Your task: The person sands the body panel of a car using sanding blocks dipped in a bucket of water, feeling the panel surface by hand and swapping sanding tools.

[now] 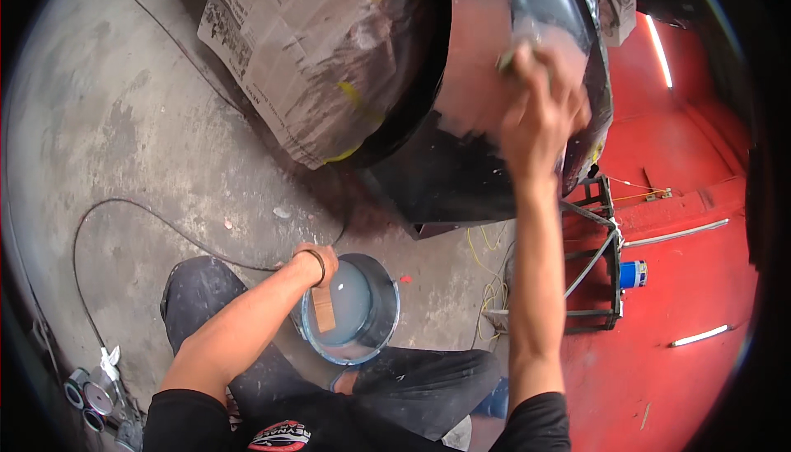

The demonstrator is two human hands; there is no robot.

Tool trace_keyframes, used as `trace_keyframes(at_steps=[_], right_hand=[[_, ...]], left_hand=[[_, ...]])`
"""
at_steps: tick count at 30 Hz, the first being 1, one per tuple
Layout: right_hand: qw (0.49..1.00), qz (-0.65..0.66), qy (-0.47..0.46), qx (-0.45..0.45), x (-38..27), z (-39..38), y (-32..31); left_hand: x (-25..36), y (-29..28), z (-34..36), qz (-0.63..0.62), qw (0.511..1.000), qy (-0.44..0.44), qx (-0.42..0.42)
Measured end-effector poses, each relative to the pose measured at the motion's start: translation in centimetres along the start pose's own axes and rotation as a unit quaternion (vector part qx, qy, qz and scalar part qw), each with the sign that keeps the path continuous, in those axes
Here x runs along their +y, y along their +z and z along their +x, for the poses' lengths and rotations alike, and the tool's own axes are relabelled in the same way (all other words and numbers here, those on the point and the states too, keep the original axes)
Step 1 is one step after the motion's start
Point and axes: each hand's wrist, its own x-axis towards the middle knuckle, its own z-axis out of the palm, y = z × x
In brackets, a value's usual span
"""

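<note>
Before me, a blurred right hand [540,110] pinches a greenish pad [505,60] against a pinkish patch [471,77] on a car body [457,178]; the left hand [327,265] grips a tan block [324,312] over a liquid-filled bucket [382,310].

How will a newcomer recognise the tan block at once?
Lower in view than the car is a round bucket. At its left rim is the left hand, with the tan block just below. Straight edges and warm colour set it apart from the grey liquid.
</note>
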Motion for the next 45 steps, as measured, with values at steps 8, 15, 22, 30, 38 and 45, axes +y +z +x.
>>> trace_keyframes(at_steps=[8,15,22,30,38,45], right_hand=[[0.998,-0.014,0.038,-0.052,-3.9,-13.5,-1.4],[0.995,0.021,0.085,0.048,-0.8,3.5,1.5],[0.977,0.044,0.200,0.060,-8.5,-13.1,2.5],[0.961,0.020,0.235,0.146,-8.5,-6.1,3.5],[0.976,0.001,0.153,0.152,-2.3,5.3,4.2],[0.969,0.053,0.231,0.066,-8.9,-10.8,3.0]], left_hand=[[0.3,-1.2,-1.0,-0.005,1.000,0.002,0.011],[-0.5,0.2,-0.2,-0.011,1.000,-0.015,0.024],[0.2,-0.1,-0.9,-0.013,0.999,-0.005,0.046],[-0.4,2.2,0.0,-0.035,0.994,-0.028,0.102],[-0.8,1.9,0.3,-0.064,0.994,-0.020,0.084],[-0.3,-0.1,-2.2,-0.076,0.995,-0.029,0.056]])
